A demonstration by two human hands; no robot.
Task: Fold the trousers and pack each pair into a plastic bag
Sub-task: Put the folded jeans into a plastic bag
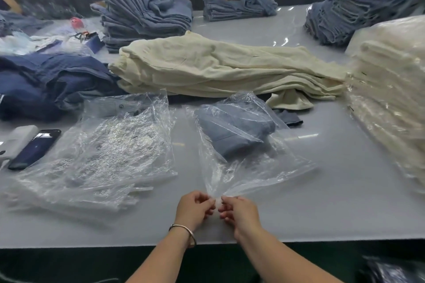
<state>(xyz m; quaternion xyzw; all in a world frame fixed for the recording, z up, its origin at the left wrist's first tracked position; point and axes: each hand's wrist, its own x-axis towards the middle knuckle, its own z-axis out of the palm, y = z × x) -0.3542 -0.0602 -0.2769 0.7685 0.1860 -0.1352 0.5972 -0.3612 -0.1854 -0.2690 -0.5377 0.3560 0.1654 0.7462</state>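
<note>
A folded pair of blue-grey trousers [234, 128] lies inside a clear plastic bag [250, 167] in the middle of the grey table [333, 202]. The bag's open end is gathered to a point near the front edge. My left hand [195, 210] and my right hand [239, 212] pinch that gathered end between their fingertips, side by side and almost touching. A metal bangle sits on my left wrist.
A stack of empty clear bags [103, 158] lies to the left, with a phone [34, 149] beside it. Cream trousers [218, 69] are piled behind, dark blue ones [46, 85] at left. Bagged cream pairs [391, 103] stack at right, blue-grey stacks [142, 14] at the back.
</note>
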